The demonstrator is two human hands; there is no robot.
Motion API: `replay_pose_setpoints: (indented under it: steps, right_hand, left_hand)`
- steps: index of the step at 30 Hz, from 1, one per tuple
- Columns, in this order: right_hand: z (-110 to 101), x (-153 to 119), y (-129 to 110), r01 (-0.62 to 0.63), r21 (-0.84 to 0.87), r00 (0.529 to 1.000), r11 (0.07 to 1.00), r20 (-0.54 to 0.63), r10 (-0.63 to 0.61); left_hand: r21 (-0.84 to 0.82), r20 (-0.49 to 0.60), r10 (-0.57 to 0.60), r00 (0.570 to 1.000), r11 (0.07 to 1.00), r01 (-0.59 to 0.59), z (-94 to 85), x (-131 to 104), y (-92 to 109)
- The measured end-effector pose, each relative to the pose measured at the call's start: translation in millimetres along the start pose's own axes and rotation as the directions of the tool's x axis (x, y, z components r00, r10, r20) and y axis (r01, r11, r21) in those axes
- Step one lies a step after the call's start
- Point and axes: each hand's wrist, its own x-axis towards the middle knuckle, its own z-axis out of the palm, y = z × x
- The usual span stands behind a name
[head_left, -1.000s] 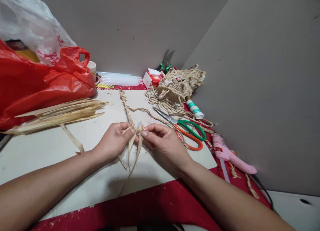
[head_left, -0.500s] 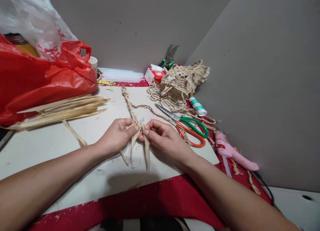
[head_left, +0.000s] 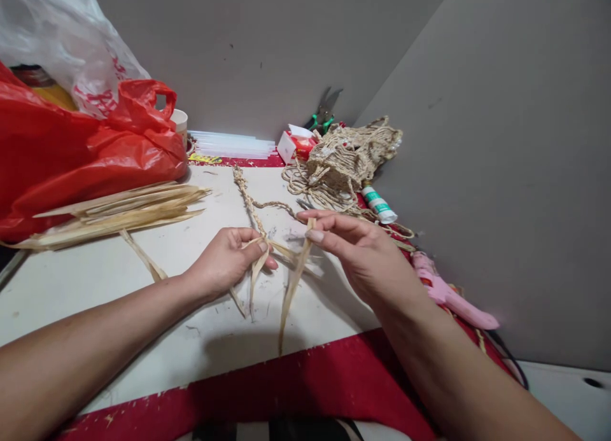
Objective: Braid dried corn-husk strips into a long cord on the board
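Observation:
My left hand pinches the near end of a braided corn husk cord, where loose husk strands splay out toward me and to the right. Between the thumb and fingers of my right hand is a single pale husk strip, hanging down at a slant, apart from the left hand. Thin cord runs rightward from the braid and passes behind my right hand. Only the blade tips of the scissors show; the rest is hidden behind that hand.
Dry corn husks lie at left beside a red plastic bag. At the back are clear glue sticks, pruning shears and a heap of braided cord. A small bottle and pink glue gun lie at right.
My right hand has moved up and to the right, away from my left hand, with a husk strip in its pinch. It now covers most of the scissors. My left hand stays put.

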Motion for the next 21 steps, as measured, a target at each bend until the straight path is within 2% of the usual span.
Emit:
replay_pose_setpoints:
  steps: [4,9,13,16,21]
  right_hand:
    - [19.1,-6.3,4.0,-0.131,0.084,0.987,0.988,0.103,0.122]
    - [40.9,-5.0,13.8,-0.177,0.101,0.983,0.979,0.075,0.17]
    - [34.4,-12.4,-2.3,-0.16,0.139,0.983,0.977,0.109,0.145]
    - [27.3,-16.6,-12.6,-0.089,0.153,0.994,0.984,0.071,0.079]
    - [35.8,-7.5,3.3,-0.128,0.09,0.991,0.988,0.052,0.124]
  left_hand:
    - [-0.041,0.014,0.027,1.0,0.999,-0.026,-0.3,1.3,-0.8]
    - [-0.064,0.001,0.069,0.998,0.996,-0.068,-1.1,2.4,-4.1]
    - [-0.08,0.008,0.081,0.997,0.994,-0.08,-0.4,0.0,-3.3]
    - [-0.092,0.02,0.077,0.997,0.993,-0.075,-0.2,-1.3,-3.0]
    - [-0.131,0.038,0.089,0.995,0.988,-0.084,-0.5,0.5,-5.7]
